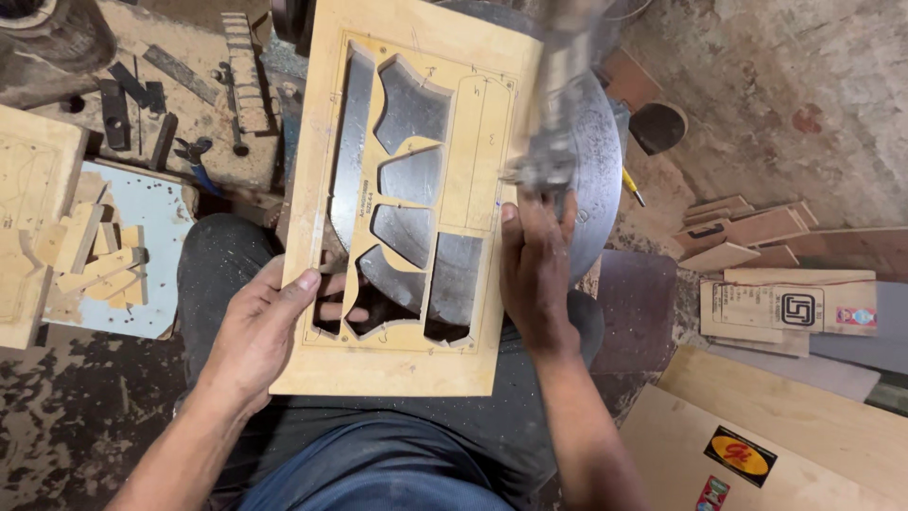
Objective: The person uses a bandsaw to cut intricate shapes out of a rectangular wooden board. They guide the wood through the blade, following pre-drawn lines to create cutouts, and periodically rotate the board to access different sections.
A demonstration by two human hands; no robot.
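The left hand (260,326) grips the left edge of a plywood panel (397,369), thumb on top and fingers curled through one of the cut-out openings, while the right hand (537,274) presses on the panel's right side, fingers spread flat just below the saw blade arm (558,104), which is blurred with motion. The panel lies flat on a round metal saw table (596,161), over the person's lap. To do this cut well, it seems best to keep both hands pressing the panel flat, feed slowly along the pencil line, and keep the right fingertips clear of the blade, which sits very close to them. The panel is pale yellow wood, rectangular, with several curved, fan-like pieces already sawn out, so the grey metal shows through; thin strips remain between the openings and look fragile. Small wooden offcuts (90,255) lie stacked to the left.
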